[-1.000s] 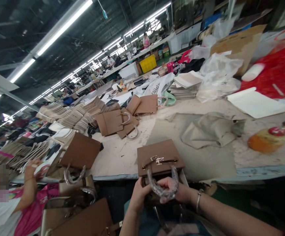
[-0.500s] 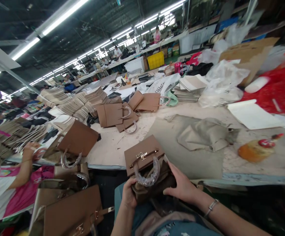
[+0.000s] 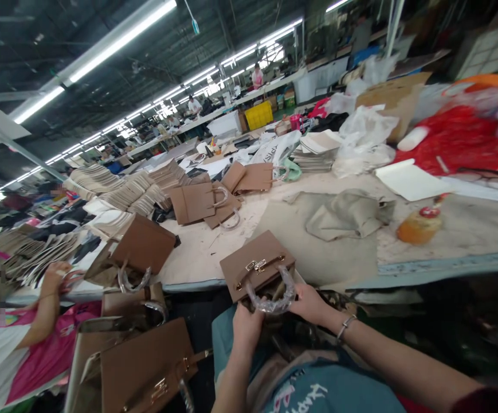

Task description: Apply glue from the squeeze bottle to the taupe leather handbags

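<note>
A small brown handbag (image 3: 255, 265) with a gold clasp rests half on the table edge (image 3: 403, 268), half over my lap. Its handle (image 3: 274, 298) is wrapped in clear plastic. My left hand (image 3: 246, 326) grips the bag's lower left side, fingers closed on it. My right hand (image 3: 311, 303) holds the bag's right side beside the wrapped handle, fingers curled around it. A metal bracelet sits on my right wrist.
More brown handbags lie at the left (image 3: 143, 244), at the lower left (image 3: 145, 367) and further back (image 3: 197, 202). Grey cloth (image 3: 347, 213), an orange bottle (image 3: 418, 225), white paper (image 3: 407, 180) and stacked pieces (image 3: 102, 189) cover the table. A person in pink (image 3: 38, 338) sits at the left.
The bag has been lifted and turned back toward the table edge. My right hand moved from the bag's open side up to its top beside the handle.
</note>
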A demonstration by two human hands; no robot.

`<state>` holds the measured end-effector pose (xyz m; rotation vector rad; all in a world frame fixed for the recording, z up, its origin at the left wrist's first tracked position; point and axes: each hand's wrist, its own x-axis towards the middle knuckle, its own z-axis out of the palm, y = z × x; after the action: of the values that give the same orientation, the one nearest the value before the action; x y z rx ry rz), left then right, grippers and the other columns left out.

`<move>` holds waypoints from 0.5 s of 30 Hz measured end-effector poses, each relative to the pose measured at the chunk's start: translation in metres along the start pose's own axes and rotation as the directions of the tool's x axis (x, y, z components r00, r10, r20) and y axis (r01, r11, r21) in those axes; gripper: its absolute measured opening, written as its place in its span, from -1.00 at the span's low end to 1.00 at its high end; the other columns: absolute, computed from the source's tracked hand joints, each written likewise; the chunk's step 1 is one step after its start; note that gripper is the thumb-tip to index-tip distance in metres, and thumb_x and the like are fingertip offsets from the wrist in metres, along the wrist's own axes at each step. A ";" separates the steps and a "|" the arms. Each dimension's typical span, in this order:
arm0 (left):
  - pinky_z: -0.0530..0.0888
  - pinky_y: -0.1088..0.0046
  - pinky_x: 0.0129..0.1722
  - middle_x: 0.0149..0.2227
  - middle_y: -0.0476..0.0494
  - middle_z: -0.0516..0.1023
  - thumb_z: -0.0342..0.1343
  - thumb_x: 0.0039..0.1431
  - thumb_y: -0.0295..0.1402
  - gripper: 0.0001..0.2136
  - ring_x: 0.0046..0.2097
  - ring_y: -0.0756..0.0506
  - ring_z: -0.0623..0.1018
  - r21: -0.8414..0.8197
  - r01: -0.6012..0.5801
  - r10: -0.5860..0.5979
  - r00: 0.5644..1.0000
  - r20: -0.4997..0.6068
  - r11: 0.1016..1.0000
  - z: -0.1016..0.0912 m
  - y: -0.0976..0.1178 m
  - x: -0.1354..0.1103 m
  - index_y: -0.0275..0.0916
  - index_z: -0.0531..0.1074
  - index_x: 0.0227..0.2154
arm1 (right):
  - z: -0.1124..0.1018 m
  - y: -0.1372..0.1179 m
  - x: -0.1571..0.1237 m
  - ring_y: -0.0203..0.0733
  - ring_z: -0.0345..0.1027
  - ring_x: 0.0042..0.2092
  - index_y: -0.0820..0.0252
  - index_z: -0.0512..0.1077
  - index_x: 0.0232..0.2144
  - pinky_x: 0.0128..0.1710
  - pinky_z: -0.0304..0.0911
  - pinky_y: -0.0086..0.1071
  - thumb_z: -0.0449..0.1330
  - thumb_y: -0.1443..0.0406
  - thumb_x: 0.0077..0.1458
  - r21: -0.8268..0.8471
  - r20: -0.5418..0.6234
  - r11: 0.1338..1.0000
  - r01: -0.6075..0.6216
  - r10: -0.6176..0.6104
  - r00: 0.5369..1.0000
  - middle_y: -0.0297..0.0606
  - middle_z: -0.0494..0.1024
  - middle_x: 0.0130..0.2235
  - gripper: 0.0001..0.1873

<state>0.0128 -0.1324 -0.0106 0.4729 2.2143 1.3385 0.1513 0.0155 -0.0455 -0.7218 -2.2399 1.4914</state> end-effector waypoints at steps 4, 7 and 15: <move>0.24 -0.13 0.24 0.04 -0.55 0.45 0.23 0.04 -0.08 -0.48 0.19 -0.48 0.38 0.386 -0.311 0.405 0.894 -0.190 0.868 -0.026 -0.010 -0.032 -0.40 0.42 -0.05 | -0.007 -0.001 -0.017 -0.09 0.49 -0.28 0.22 0.57 -0.49 -0.19 0.42 -0.31 0.19 0.33 -0.11 0.045 -0.059 0.999 -0.025 0.027 0.998 -0.28 0.62 -0.42 -0.85; 0.33 -0.09 0.22 0.08 -0.48 0.44 0.19 0.15 -0.10 -0.53 0.18 -0.40 0.42 0.502 -0.428 0.543 0.833 -0.105 0.752 -0.031 -0.024 -0.059 -0.33 0.42 0.02 | -0.012 -0.001 -0.023 -0.03 0.49 -0.20 0.21 0.59 -0.46 -0.09 0.41 -0.23 0.19 0.32 -0.11 0.075 -0.088 0.997 -0.028 0.034 0.996 -0.20 0.63 -0.33 -0.83; 0.43 0.09 0.11 0.08 -0.41 0.50 0.08 0.19 -0.25 -0.57 0.09 -0.30 0.51 0.171 -0.256 0.224 0.957 0.185 0.951 0.000 -0.022 -0.055 -0.33 0.40 0.09 | -0.015 -0.020 -0.019 0.09 0.45 0.02 0.26 0.61 -0.28 0.13 0.33 -0.09 0.24 0.26 -0.13 0.188 0.049 0.981 -0.042 0.033 0.998 -0.06 0.62 -0.09 -0.68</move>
<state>0.0570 -0.1717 -0.0167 0.9188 2.2117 1.1558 0.1704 0.0096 -0.0211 -0.6805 -2.0901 1.7275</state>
